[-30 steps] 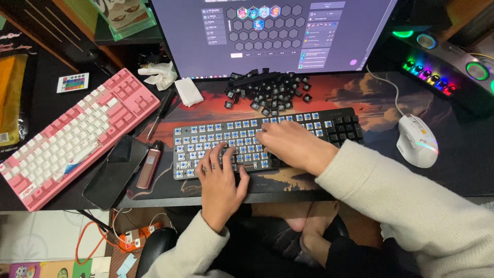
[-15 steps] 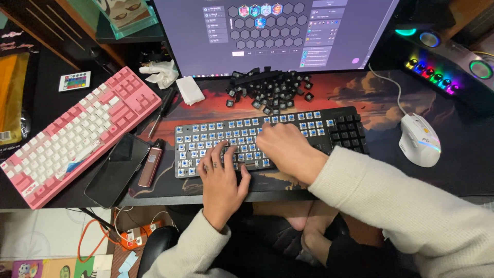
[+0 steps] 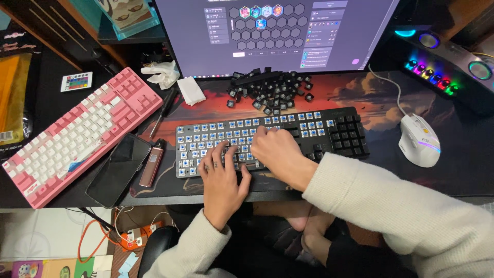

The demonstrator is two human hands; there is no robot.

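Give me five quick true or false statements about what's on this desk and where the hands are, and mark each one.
1. Both hands, the left hand and the right hand, rest on the black keyboard. True.
2. Most of that keyboard's keys still have their caps on. False: most caps are off, showing blue switches; only the right-hand block has caps.
3. A pile of black keycaps lies between the keyboard and the monitor. True.
4. The pink keyboard lies right of the mouse. False: it lies at the far left; the white mouse is on the right.
5. A dark phone lies beside the pink keyboard. True.
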